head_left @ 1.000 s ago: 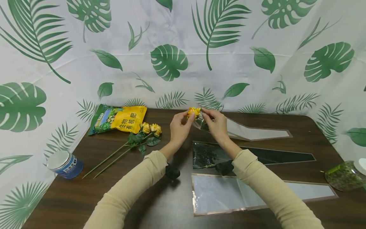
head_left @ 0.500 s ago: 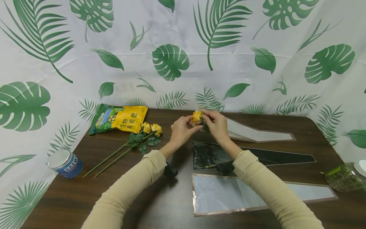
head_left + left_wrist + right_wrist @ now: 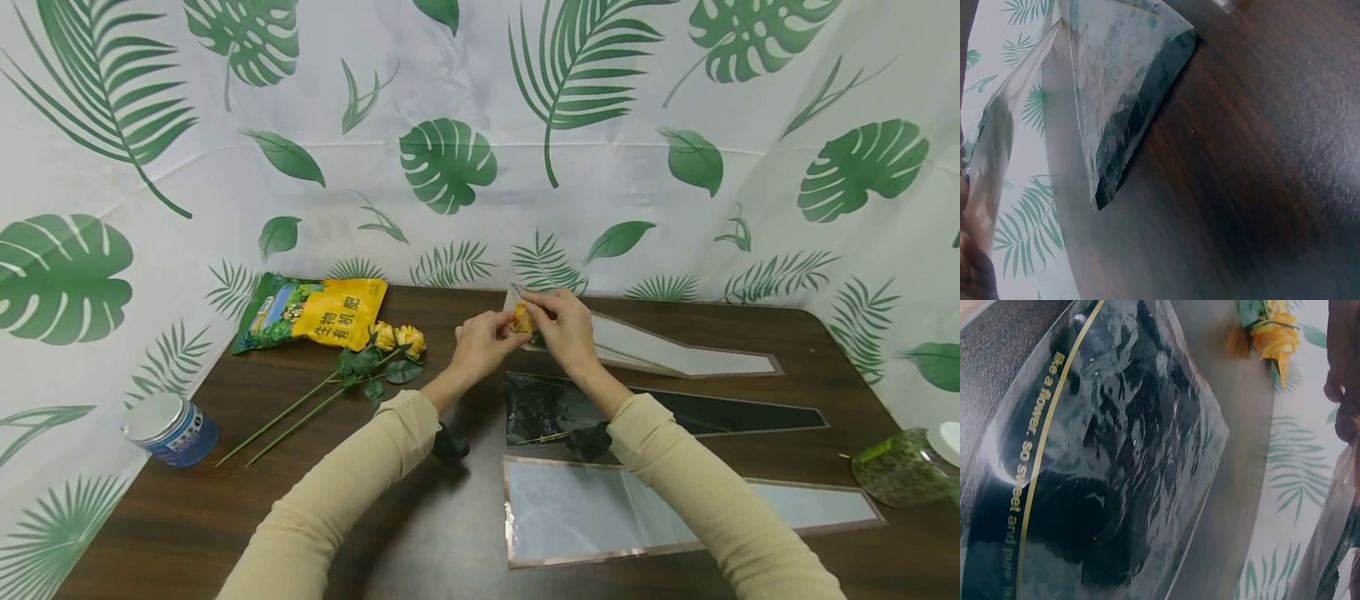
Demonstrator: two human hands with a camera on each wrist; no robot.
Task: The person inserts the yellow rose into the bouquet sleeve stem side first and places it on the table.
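Observation:
At the back of the table, my left hand [image 3: 480,343] pinches a yellow rose [image 3: 522,318] between thumb and fingers. The bloom sits at the mouth of a white and clear flower sleeve [image 3: 697,361], with its stem running along inside. Opposite it, my right hand [image 3: 567,331] grips the mouth edge of that sleeve. Clear film [image 3: 997,162] rises beside the left fingers in the left wrist view. Fingertips partly cover the bloom.
A black sleeve [image 3: 750,408] and a white sleeve [image 3: 570,508] lie nearer me. Two yellow roses [image 3: 397,337] rest at left by a fertilizer bag [image 3: 337,312]. A blue can [image 3: 176,433] stands at far left, a jar of dried greens [image 3: 900,467] at far right.
The bloom has shifted slightly right and down toward the sleeve, and my left hand has followed it. The sleeve's far end has slid a little to the right.

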